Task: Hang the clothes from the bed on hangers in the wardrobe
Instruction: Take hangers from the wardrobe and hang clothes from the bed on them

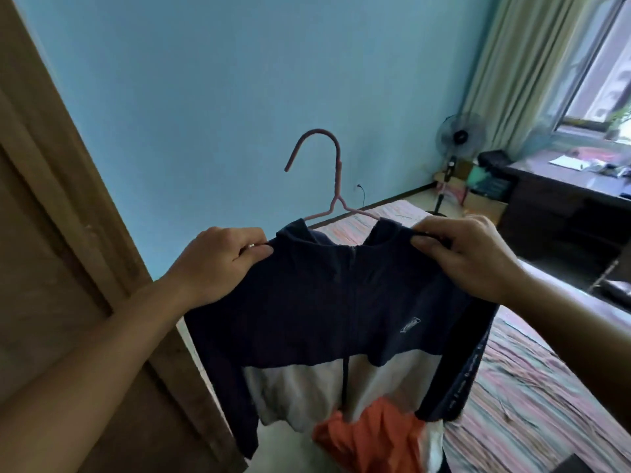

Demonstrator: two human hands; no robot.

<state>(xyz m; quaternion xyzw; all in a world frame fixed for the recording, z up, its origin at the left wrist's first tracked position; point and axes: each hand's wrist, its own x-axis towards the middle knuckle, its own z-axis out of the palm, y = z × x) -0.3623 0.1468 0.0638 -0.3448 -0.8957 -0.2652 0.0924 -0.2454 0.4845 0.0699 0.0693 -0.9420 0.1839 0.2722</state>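
Observation:
A navy jacket [317, 302] with a white lower panel and an orange hem hangs in front of me on a pink hanger [336, 172]. The hanger's hook stands free above the collar; its arms are hidden inside the shoulders. My left hand [218, 264] pinches the jacket's left shoulder. My right hand [474, 257] grips the right shoulder. The bed [532, 404], covered in a striped sheet, lies behind and to the right of the jacket. The brown wooden wardrobe [51, 233] fills the left edge of the view.
A blue wall is straight ahead. A standing fan [459, 138] is in the far corner beside boxes. A dark desk [560, 196] with papers runs under the window and curtain [505, 63] at the right.

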